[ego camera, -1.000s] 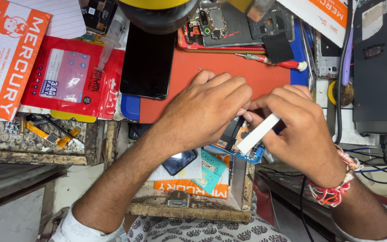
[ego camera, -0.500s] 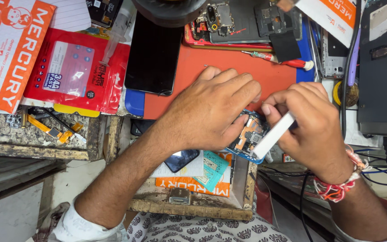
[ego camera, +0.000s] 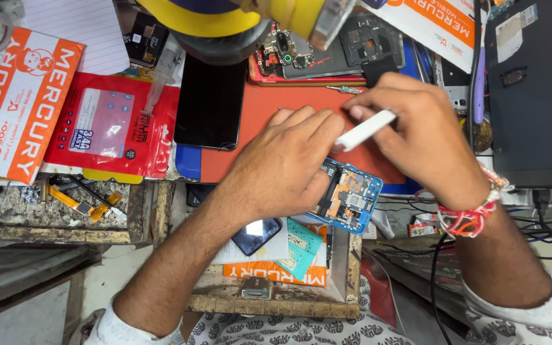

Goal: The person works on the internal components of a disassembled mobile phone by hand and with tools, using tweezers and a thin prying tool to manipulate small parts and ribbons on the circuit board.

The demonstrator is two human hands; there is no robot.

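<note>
My left hand (ego camera: 282, 163) lies palm down on an opened blue phone body (ego camera: 349, 198), pressing it at the near edge of the orange work mat (ego camera: 269, 102). The phone's circuit boards and flex cables show at its uncovered right end. My right hand (ego camera: 426, 137), with a red and white thread band at the wrist, pinches a white flat plastic tool (ego camera: 364, 130). The tool's tip points left and down, close to my left fingertips, just above the phone.
A black phone screen (ego camera: 210, 102) lies face down left of the mat. A second opened phone in a red frame (ego camera: 314, 57) sits behind it with a small screwdriver (ego camera: 346, 90). Red (ego camera: 113, 124) and orange packets (ego camera: 17, 105) lie left; a dark box (ego camera: 535, 89) stands right.
My right hand has lifted the white tool up and away from the phone, uncovering its right end. My left hand stays on the phone. The camera view has shifted.
</note>
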